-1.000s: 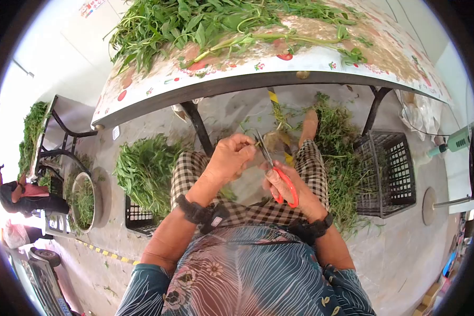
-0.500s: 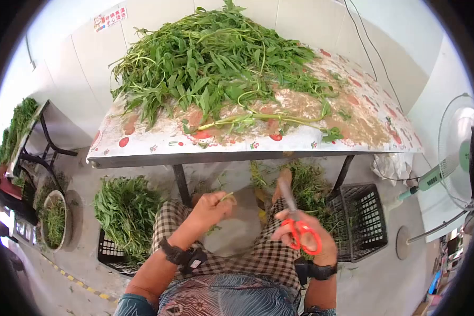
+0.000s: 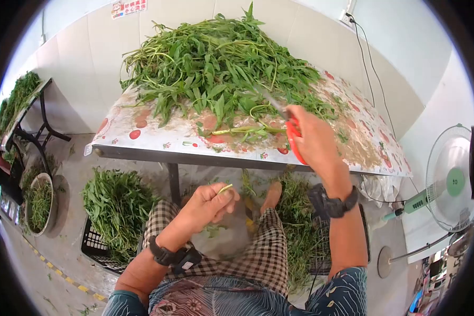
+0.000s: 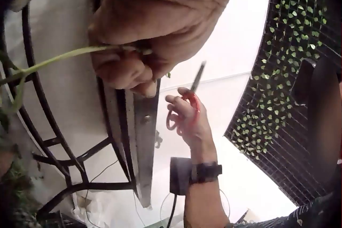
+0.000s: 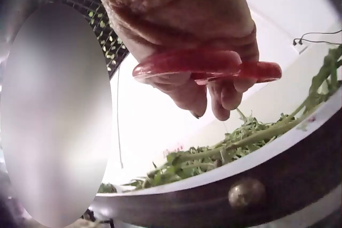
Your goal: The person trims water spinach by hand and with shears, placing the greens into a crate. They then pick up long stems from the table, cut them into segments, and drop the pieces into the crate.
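Note:
My left hand is over my lap, pinching a green plant stem between thumb and fingers; the stem's short cut-looking end shows above the fist in the head view. In the left wrist view the stem runs off to the left and branches. My right hand is raised over the table's front edge and holds red-handled scissors, fingers at the loops, blades pointing toward the heap of leafy greens. One long stem lies near the table's front edge, below the scissors.
The table has a soiled, fruit-patterned cover. Below it, left, a black crate holds a bunch of greens. Cut greens cover the floor by my right leg. A fan stands at right, a round tub at left.
My right hand has moved from my lap up and forward over the table with the scissors. The left hand still pinches the stem over the lap. The head view has tilted up.

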Tool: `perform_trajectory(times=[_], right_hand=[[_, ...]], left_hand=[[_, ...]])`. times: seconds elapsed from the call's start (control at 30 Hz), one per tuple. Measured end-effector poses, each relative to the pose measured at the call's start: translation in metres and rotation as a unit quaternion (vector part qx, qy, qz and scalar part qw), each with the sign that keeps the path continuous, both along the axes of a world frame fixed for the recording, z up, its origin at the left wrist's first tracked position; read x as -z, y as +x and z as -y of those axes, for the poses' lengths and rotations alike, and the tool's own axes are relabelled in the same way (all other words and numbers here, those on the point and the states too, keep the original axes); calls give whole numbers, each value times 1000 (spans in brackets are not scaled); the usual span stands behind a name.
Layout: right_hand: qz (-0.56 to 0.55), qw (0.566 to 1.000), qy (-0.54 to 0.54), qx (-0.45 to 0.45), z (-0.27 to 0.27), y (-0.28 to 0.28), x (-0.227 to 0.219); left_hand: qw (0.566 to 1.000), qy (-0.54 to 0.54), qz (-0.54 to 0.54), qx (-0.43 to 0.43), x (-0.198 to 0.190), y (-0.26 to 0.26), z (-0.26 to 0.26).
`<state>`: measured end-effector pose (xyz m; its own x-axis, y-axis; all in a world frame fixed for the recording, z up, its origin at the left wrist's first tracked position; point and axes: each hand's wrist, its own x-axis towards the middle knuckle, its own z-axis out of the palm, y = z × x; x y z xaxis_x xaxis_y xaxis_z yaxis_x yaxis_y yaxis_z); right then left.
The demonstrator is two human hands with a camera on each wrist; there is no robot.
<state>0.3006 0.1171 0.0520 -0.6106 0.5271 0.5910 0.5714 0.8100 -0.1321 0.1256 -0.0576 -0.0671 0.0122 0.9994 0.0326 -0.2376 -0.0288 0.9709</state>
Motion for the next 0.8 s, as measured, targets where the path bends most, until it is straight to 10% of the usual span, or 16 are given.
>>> perform_trajectory(times=[0.4,0.53,0.8], right_hand=[[152,988,-14,5,-35,-17,-14],[-87,987,130,35,-77,1,-63],[-391,911,-111,-74,-77,37,-138]], left_hand=[[1000,6,-29,0,-11,-10,3],[1000,-11,-29,-6,-9,-13,7],[999,-30,-24,-7,-12,-14,7]])
